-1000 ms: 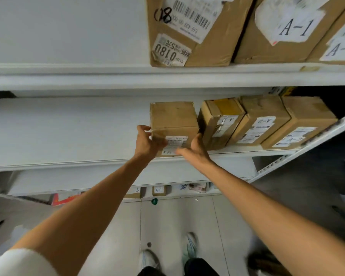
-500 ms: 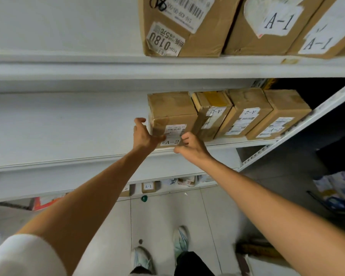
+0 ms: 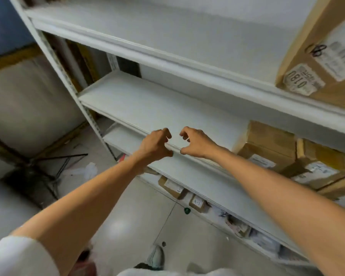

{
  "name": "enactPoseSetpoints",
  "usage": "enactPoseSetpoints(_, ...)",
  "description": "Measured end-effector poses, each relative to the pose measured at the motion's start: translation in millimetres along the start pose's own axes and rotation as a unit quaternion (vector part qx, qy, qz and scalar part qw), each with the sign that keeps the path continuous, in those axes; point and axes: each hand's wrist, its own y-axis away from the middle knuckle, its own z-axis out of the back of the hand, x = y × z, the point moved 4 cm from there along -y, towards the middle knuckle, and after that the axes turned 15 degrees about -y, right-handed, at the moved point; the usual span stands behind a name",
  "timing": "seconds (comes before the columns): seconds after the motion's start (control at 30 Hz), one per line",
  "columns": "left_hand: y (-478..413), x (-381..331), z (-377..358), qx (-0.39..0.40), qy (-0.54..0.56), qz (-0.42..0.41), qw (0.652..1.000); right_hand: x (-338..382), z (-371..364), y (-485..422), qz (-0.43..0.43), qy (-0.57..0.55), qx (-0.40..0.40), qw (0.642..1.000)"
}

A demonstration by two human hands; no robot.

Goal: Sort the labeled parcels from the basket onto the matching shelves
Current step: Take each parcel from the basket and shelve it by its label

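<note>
My left hand (image 3: 155,143) and my right hand (image 3: 197,141) hover side by side over the front edge of the white middle shelf (image 3: 147,104). Both hold nothing, with their fingers curled and apart. To the right on that shelf sits a brown labeled parcel (image 3: 267,148), well clear of my hands. A second labeled parcel (image 3: 323,168) stands beside it at the right edge. On the shelf above, a large brown box (image 3: 319,56) with white stickers fills the top right corner. No basket is in view.
The lowest shelf holds several small parcels (image 3: 175,188) and packets near the floor. A black tripod (image 3: 54,166) stands on the tiled floor at the left, beside the shelf's upright post (image 3: 68,76). My shoes (image 3: 155,255) show at the bottom.
Both hands have let go of the A-2 parcel, which stays on the middle shelf. The view has swung left, and my hands have drawn back to the shelf's front edge.
</note>
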Motion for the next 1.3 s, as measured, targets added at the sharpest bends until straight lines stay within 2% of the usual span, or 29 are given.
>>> enactPoseSetpoints(0.2, 118.3, 80.1, 20.8, -0.043, -0.024, 0.204, 0.978, 97.7, -74.4, -3.2, 0.191, 0.08, 0.144, 0.968)
enactPoseSetpoints(0.4, 294.1, 105.1, 1.7, -0.073, -0.003, 0.415, 0.907, 155.5, -180.7, 65.4, 0.338, 0.124, 0.297, 0.884)
enactPoseSetpoints(0.53, 420.3, 91.9, -22.9, -0.079, 0.015, 0.528, 0.845, 189.6, -245.6, 143.0, 0.412, 0.127, 0.389, 0.814)
enactPoseSetpoints(0.77, 620.6, 28.6, -58.9, -0.111, 0.046, 0.683, 0.72, 237.4, -344.4, 319.7, 0.554, 0.178, 0.498, 0.643)
enactPoseSetpoints(0.87, 695.6, -1.1, -72.1, -0.118, 0.074, 0.744, 0.654, 246.1, -375.4, 398.9, 0.593, 0.206, 0.539, 0.561)
enactPoseSetpoints(0.97, 763.8, -32.7, -88.7, -0.126, 0.092, 0.798, 0.582, 250.5, -403.5, 471.2, 0.612, 0.224, 0.575, 0.494)
enactPoseSetpoints(1.03, 802.0, -51.9, -100.3, -0.127, 0.098, 0.821, 0.548, 253.3, -420.8, 514.6, 0.63, 0.231, 0.587, 0.453)
enactPoseSetpoints(1.13, 855.0, -75.0, -117.1, -0.129, 0.118, 0.843, 0.509, 257.9, -444.1, 573.0, 0.648, 0.255, 0.595, 0.401)
enactPoseSetpoints(1.3, 941.3, -85.4, -125.9, -0.156, 0.135, 0.872, 0.445, 279.6, -487.2, 648.1, 0.672, 0.265, 0.594, 0.354)
